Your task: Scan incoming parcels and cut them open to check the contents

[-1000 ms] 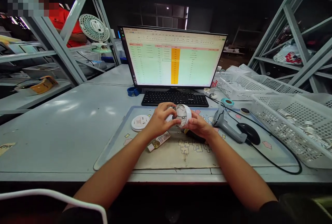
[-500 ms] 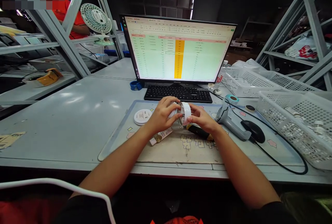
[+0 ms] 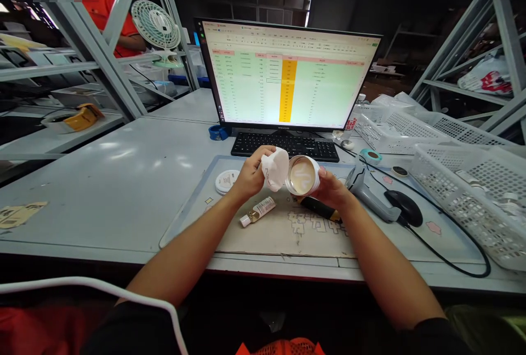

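Observation:
My right hand is closed round the side of an open white jar. Its mouth tilts towards me and shows pale beige cream inside. Just left of the rim, my left hand pinches a thin, white, roundish seal by its edge. On the desk mat below lie a small clear bottle with a white cap and a tool with a black and yellow handle, partly hidden by the jar and my right hand. A white round lid rests beyond my left forearm.
A monitor and black keyboard stand behind my hands. To the right are a grey barcode scanner, a black mouse, its looping cable and white baskets. A person in red is beyond the left rack.
The seal is now apart from the jar, held to its left by my left hand. The jar's mouth has turned towards me, and the cream has come into sight.

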`<state>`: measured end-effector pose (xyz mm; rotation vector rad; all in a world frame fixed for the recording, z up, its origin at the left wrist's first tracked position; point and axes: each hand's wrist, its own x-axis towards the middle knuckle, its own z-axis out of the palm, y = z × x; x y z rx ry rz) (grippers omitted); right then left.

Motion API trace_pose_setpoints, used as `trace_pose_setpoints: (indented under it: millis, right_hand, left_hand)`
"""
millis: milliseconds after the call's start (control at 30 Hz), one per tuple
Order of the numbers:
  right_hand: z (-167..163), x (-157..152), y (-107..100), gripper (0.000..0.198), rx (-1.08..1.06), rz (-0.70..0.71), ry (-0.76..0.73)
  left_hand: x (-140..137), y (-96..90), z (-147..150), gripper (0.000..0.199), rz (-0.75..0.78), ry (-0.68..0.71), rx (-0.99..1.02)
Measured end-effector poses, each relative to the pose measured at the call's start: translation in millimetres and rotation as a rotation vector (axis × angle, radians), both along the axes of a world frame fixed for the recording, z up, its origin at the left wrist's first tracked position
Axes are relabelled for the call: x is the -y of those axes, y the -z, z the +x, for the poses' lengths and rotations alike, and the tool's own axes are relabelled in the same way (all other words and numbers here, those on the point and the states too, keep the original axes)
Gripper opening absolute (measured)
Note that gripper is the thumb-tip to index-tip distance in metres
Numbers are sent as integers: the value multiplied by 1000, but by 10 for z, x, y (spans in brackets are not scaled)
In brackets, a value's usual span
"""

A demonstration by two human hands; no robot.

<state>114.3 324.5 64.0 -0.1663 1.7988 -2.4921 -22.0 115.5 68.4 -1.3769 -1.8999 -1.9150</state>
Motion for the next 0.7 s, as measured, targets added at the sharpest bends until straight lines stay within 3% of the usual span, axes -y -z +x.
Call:
trace_pose_setpoints:
  millis: [133,233,467,567,700]
  right_hand:
    - [-6,1,17,72,-16,36,5]
    - [-25,8,36,69,-64,62,14]
    - [-75,182,70,76,-138,145,76]
    - [-104,272,118,77,-132,156,68]
    - [-134,334,180,75,-139,79,86]
  left_hand:
    - [-11,36,17,46,-19,41,161]
    - [-12,34,24,46,-27,36,156]
    - [-31,-8,133,21,-130,-269,-518]
    - [-67,37,222,17,-183,-394,-622]
    - [-118,85,344,17,-200,-471,-586]
